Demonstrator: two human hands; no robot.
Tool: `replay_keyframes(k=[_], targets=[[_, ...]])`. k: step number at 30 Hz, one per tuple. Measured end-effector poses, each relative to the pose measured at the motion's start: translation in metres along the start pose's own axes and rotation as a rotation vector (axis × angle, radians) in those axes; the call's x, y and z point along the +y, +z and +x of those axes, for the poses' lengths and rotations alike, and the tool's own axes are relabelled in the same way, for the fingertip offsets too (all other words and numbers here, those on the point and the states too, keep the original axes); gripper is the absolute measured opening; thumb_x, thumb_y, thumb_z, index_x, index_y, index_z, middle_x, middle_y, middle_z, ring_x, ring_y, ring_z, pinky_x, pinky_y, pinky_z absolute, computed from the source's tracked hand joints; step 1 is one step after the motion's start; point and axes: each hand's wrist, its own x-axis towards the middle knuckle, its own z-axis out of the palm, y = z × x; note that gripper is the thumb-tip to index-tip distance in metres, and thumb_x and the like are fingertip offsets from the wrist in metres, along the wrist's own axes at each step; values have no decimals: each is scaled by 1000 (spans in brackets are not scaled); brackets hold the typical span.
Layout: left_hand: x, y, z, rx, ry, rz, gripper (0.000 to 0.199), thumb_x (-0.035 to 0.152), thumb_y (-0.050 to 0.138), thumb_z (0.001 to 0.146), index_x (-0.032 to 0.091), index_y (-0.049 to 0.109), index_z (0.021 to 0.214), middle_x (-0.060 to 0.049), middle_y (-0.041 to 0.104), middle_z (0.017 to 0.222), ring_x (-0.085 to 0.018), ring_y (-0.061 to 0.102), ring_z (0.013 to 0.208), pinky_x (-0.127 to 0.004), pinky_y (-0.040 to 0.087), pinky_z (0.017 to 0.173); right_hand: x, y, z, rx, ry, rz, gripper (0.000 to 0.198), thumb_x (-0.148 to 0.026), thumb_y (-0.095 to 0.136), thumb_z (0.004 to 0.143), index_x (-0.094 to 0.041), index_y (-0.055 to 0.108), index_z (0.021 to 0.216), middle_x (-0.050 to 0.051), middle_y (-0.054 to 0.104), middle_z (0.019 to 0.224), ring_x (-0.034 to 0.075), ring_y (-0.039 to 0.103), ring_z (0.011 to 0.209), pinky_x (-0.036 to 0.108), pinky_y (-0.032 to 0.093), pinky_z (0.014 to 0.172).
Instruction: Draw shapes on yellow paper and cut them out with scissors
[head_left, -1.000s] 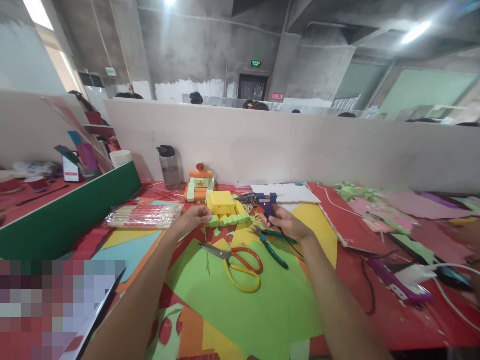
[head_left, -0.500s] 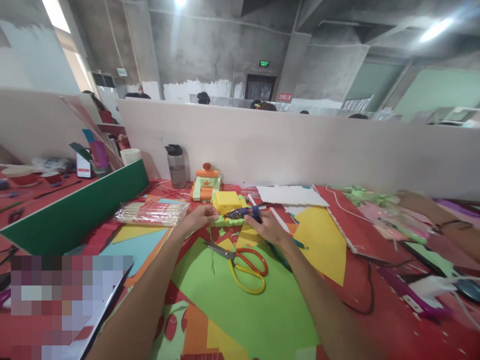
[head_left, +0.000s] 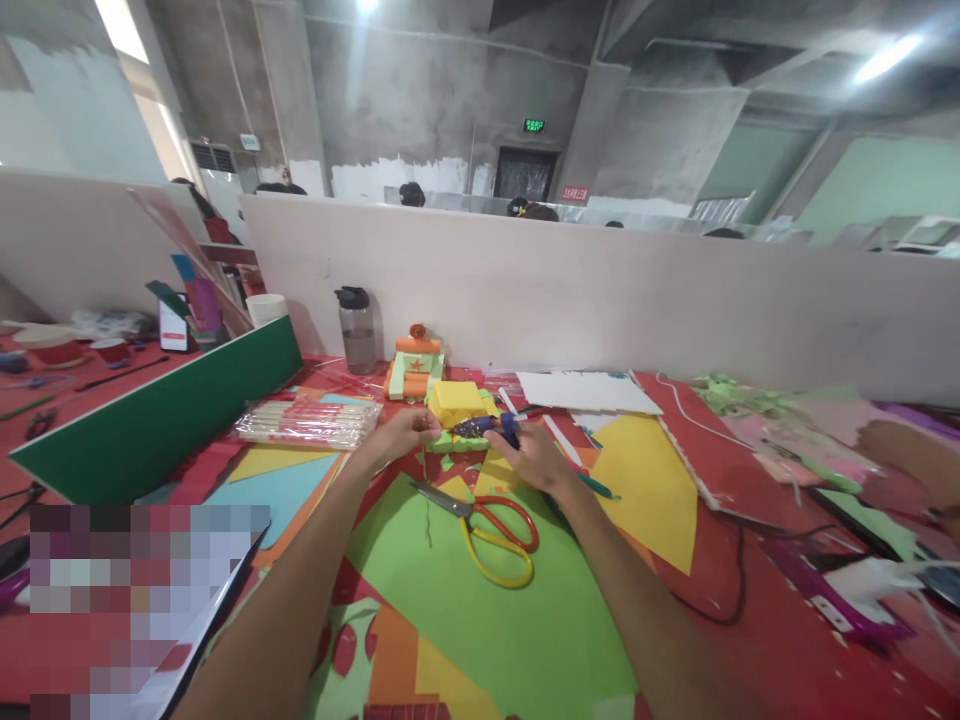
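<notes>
My right hand is wrapped round a dark blue hot glue gun, its nozzle pointing left. The fingers of my left hand are pinched together close to the nozzle tip; whatever they hold is too small to make out. Just behind the nozzle is a yellow paper box on a light green paper base. Nearer me, open scissors with one red and one yellow handle loop rest on a large green paper sheet.
An orange and green paper model and a water bottle stand by the white partition. Wrapped sticks and a green board are left. Yellow paper, a power strip and another person's arm are right.
My hands keep nearly the same pose, with the glue gun nozzle still near my left fingers. The other person's arm at the right has drawn back toward the edge. The view has shifted slightly.
</notes>
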Motion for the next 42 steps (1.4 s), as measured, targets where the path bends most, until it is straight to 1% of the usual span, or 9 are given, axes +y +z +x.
replay_keyframes(k=[4,10,15,17,22,28,34,38,42], targets=[[0,0,0,4,6,-6,36,48,77,70,16,61,77,3,56,67,-11,46,60,-24,34,58,0,-2,-1,-34,13,32,33,-45,55,95,-20,77,91,6,78,87,24,71,80,31,49,71],[2,1,0,-6,4,-21,39,49,78,67,16,60,76,3,55,65,-11,46,59,-24,34,57,-2,-3,0,4,21,-37,38,-45,54,95,-19,74,77,4,72,69,21,65,66,29,45,62],[3,1,-1,-9,-4,-11,41,52,78,67,16,60,77,2,56,67,-11,47,59,-24,35,58,-2,-1,1,-9,10,-38,37,-45,54,95,-18,75,80,5,74,75,21,66,70,28,44,64],[4,1,-1,-6,-3,-5,41,52,78,67,16,60,77,3,56,67,-11,46,59,-24,34,58,-1,-2,1,-24,15,-34,37,-46,54,95,-19,74,80,4,73,72,21,66,69,28,43,63],[3,0,-1,-11,-10,1,40,53,76,68,17,60,77,3,55,67,-12,46,60,-24,33,58,0,-6,-1,-44,38,-34,42,-49,54,95,-19,68,69,2,70,66,21,64,63,29,42,59],[1,0,0,-46,2,-13,39,50,78,68,16,61,79,2,57,68,-12,48,61,-24,35,59,-2,-3,1,14,31,-64,39,-46,54,95,-19,68,70,4,70,68,21,64,66,30,43,63],[-2,-2,2,-26,0,-3,38,51,76,70,17,61,78,3,56,68,-12,48,61,-24,35,58,1,-5,0,-42,51,-43,45,-50,54,94,-20,64,62,1,64,59,19,59,57,29,40,56],[-2,-1,2,-23,5,-1,39,51,76,70,17,60,78,3,57,69,-11,48,62,-24,35,59,0,-5,-1,-56,75,1,43,-52,54,94,-19,69,71,2,70,68,21,63,64,29,43,60],[-2,0,1,-29,7,-6,40,51,77,69,17,60,79,3,57,68,-11,48,61,-24,35,58,-2,-4,0,-19,53,0,40,-50,53,95,-19,72,77,2,70,68,22,65,66,30,44,62]])
